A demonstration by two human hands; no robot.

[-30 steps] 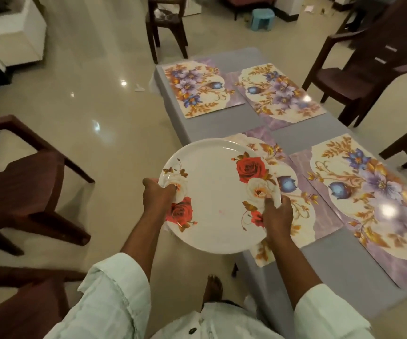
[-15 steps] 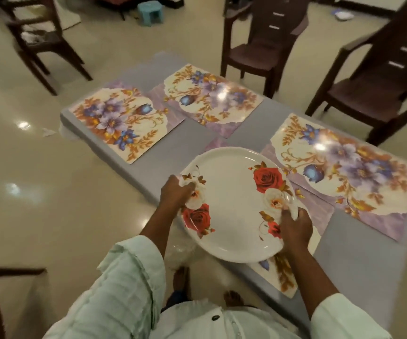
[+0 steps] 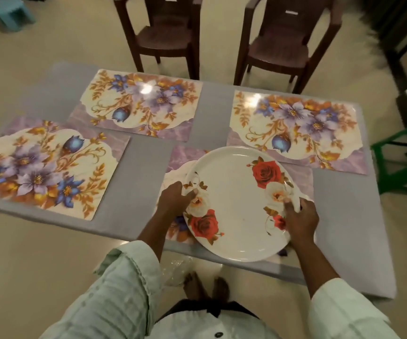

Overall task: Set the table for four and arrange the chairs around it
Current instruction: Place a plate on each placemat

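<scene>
Head view looks straight down on the grey counter (image 3: 146, 165), and both hands are on the big white rose-printed plate (image 3: 238, 204). The left hand (image 3: 173, 199) pinches its rim at nine o'clock, thumb over the top edge and fingers curled underneath; the right hand (image 3: 300, 218) grips the rim at four o'clock, fingers wrapped round the edge. The plate sits tilted over the near placemat (image 3: 180, 162), which it mostly hides, and whether it touches the mat I cannot tell. Three more floral placemats show: one at nine o'clock (image 3: 43, 167), one at eleven (image 3: 139, 104), one at one (image 3: 295, 128). Two brown chairs stand beyond the counter's far edge, at twelve (image 3: 163, 33) and at one o'clock (image 3: 285, 42).
</scene>
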